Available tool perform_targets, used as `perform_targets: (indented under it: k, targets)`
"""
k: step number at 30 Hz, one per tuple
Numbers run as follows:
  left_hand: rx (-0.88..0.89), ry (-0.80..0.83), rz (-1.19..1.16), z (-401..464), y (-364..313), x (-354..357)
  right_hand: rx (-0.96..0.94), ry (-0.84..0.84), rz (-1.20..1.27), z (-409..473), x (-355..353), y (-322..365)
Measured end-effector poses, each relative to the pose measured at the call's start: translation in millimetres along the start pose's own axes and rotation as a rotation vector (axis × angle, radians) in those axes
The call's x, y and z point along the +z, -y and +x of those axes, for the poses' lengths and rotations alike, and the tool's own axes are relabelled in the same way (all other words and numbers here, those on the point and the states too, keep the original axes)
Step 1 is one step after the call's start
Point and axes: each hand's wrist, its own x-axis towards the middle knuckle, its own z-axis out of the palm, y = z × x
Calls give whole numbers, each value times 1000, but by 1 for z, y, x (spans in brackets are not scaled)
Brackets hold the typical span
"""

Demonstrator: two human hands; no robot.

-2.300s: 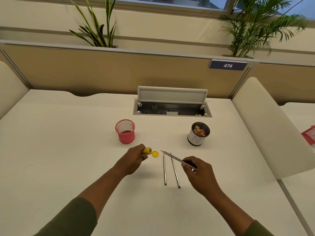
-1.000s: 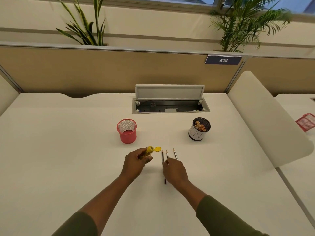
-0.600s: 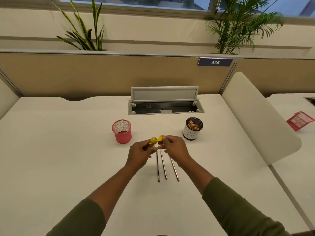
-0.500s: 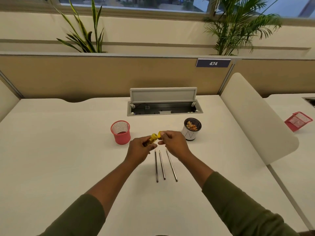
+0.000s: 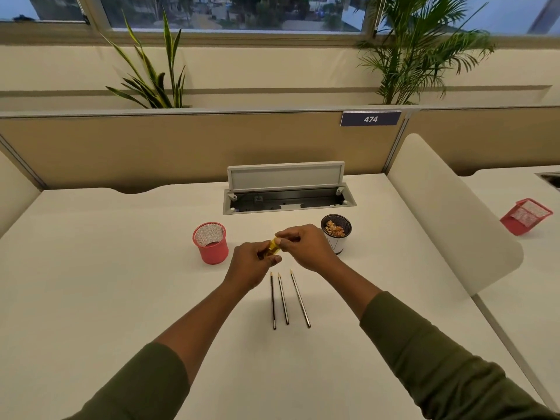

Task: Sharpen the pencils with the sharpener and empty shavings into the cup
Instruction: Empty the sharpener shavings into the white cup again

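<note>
A small yellow sharpener (image 5: 271, 247) is held above the white desk, gripped by my left hand (image 5: 251, 265). My right hand (image 5: 306, 247) pinches its far end, where the yellow lid is; the lid itself is hidden under my fingers. Three dark pencils (image 5: 285, 300) lie side by side on the desk just below my hands, their sharpened tips pointing away from me. A white cup (image 5: 338, 241) with a dark inside holds brownish shavings, directly right of my right hand.
A red mesh pot (image 5: 211, 242) stands left of my hands. An open cable hatch (image 5: 288, 198) sits behind, in front of the tan partition. A white divider (image 5: 448, 213) borders the desk on the right, with another red mesh pot (image 5: 525, 216) beyond.
My right hand laid the third pencil down beside the other two, then rose to the sharpener and closed its fingers over the open yellow lid. My left hand kept hold of the sharpener.
</note>
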Motion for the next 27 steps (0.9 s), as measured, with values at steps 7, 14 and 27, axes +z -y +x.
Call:
perform_targets:
  k: [7, 14, 27]
  targets:
    - [16, 49, 29, 0, -9, 9, 7, 92, -126, -3, -10, -4]
    - [5, 74, -6, 5, -16, 21, -16, 93, -218, -4, -20, -6]
    - [45, 68, -64, 50, -47, 63, 87, -14, -301, 23, -62, -35]
